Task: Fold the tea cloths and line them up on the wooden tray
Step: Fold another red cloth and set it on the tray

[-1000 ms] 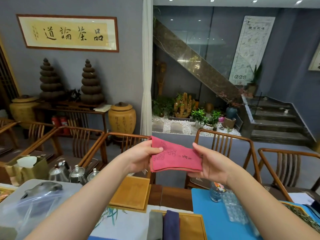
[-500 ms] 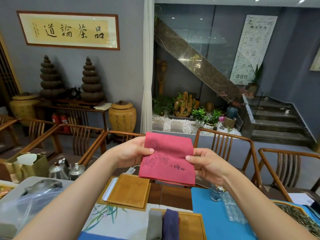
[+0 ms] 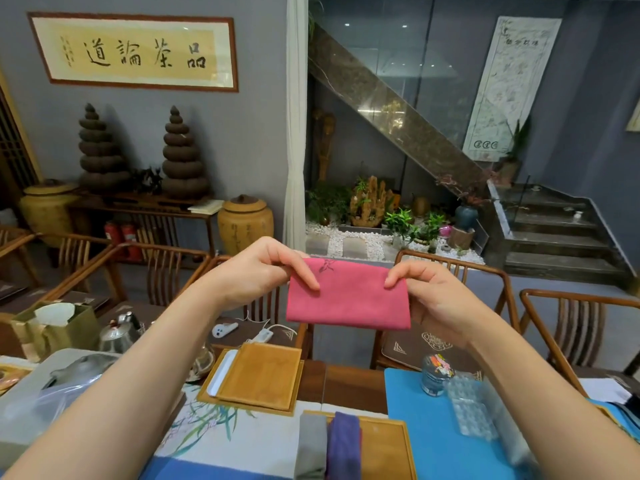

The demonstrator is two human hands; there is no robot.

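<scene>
I hold a pink tea cloth [image 3: 348, 299] up in the air above the table, folded into a flat rectangle. My left hand [image 3: 256, 271] pinches its upper left corner and my right hand [image 3: 429, 296] pinches its upper right corner. Below, at the near edge, lies the wooden tray [image 3: 384, 448]. On its left part a folded grey cloth [image 3: 311, 445] and a folded purple cloth [image 3: 344, 445] lie side by side, with a thin red edge showing beside the purple one.
Stacked bamboo trays [image 3: 259, 375] sit on the table beyond the painted runner [image 3: 207, 424]. A blue mat [image 3: 429, 427] on the right carries a small bottle [image 3: 434, 374] and clear plastic blister packs [image 3: 474, 410]. Kettles [image 3: 117, 334] and a plastic-covered box [image 3: 45, 393] stand left. Wooden chairs line the far side.
The pink cloth was folded once more, from a taller hanging square into a low wide rectangle, and both hands now pinch its top corners a little higher.
</scene>
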